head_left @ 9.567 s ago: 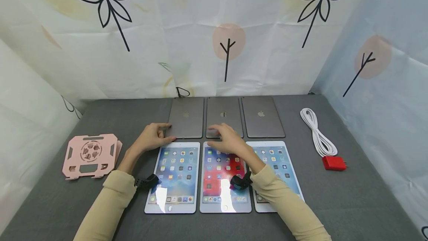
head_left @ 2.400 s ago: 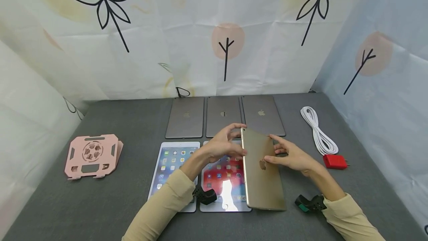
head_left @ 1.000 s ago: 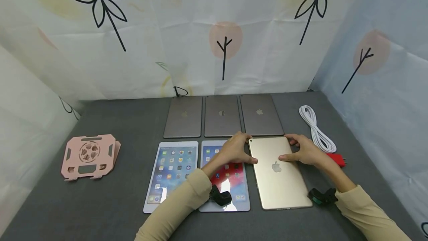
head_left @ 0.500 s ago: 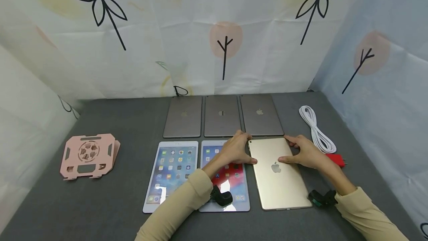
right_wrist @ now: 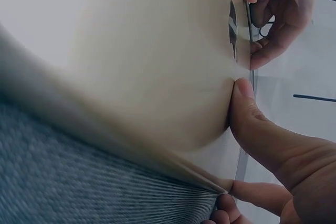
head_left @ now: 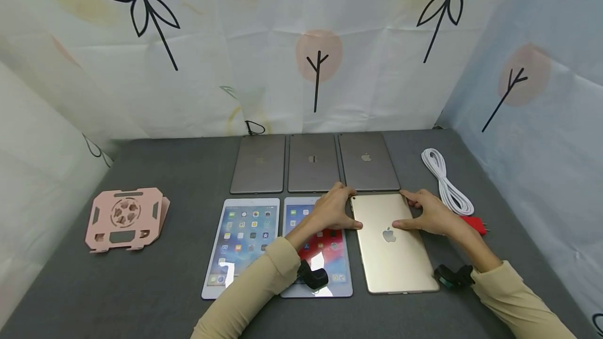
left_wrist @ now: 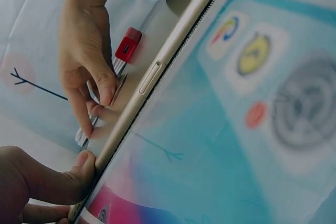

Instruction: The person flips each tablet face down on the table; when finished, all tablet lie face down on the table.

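Cloth in grey covers the surface (head_left: pixel 155 302), with a strip of it running between the gold tablet (head_left: pixel 395 266) and the near edge, and a wider stretch between that tablet and the right edge, where the right forearm enters. A row of three grey tablets (head_left: pixel 311 174) fills the middle of the far edge; the rightmost sits just beyond the gold tablet's far end, leaving a thin gap. On the left side, a white tablet with a red and blue screen (head_left: pixel 336 268) is close alongside, and a second white tablet (head_left: pixel 249 234) lies next to that one. Pink stand (head_left: pixel 124 218) is near the left edge, well apart; white cable (head_left: pixel 440 174) and red plug (head_left: pixel 475 224) are near the right edge, the plug partly behind the right wrist.

Both hands grasp the gold tablet at its far corners. Left hand (head_left: pixel 331 211) reaches diagonally across the two white tablets, thumb on the gold tablet's left margin, fingers at the far left corner. Right hand (head_left: pixel 426 216) comes in from the near right, thumb pressed on the back beside the logo, fingers at the far right corner.

Gold tablet lies back up, its long axis running from far to near with the near end slanting right; its camera corner is far left, and the logo's top faces the far edge.
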{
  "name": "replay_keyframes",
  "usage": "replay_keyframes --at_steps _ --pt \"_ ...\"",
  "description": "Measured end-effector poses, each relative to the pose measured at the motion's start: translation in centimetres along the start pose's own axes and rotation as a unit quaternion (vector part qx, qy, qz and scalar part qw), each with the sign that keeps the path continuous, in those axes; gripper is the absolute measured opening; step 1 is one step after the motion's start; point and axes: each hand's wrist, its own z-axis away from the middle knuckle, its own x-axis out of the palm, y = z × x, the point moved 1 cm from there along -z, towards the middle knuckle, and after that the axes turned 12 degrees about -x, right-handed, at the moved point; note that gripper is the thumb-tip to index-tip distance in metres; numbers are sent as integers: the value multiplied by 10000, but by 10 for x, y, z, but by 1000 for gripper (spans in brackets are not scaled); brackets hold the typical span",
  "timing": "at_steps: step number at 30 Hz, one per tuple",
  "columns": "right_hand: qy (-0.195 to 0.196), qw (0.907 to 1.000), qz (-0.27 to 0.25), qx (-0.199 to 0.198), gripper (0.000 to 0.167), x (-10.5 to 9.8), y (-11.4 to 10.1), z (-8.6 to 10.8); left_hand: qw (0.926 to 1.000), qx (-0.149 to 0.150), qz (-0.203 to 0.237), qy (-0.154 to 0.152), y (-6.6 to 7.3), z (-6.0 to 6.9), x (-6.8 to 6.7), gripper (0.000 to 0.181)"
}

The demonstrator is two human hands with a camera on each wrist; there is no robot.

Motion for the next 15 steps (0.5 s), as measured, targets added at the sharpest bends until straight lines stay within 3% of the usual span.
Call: replay_keyframes --at_steps 15 --pt "-131 9999 33 61 97 -2 -4 0 9998 8 149 -98 1 1 -1 77"
